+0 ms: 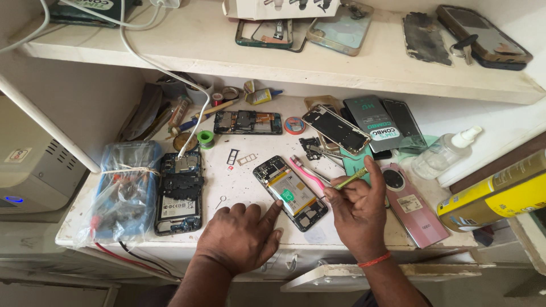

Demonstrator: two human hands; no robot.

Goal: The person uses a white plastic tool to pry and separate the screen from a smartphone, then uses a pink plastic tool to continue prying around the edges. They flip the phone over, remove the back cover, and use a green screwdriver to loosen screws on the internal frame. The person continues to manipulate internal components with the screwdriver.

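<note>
Both hands work over an opened phone lying back-up near the front edge of the tabletop, its battery and boards bare. Left hand lies flat, palm down, fingers loosely spread, with the forefinger stretched out to touch the phone's lower left edge; it grips nothing. Right hand is curled shut around a thin yellow-green tool, pinched between thumb and fingers, its tip pointing toward the phone's right side. Whether the tip touches the phone I cannot tell. A pink toothbrush lies just beside the phone, between it and the right hand. Right of that hand rests a pink back cover. Left of the phone sit a small pin and two card trays, then another opened phone and a bagged blue case. Farther back lie a stripped frame, a solder spool and a clear bottle.
</note>
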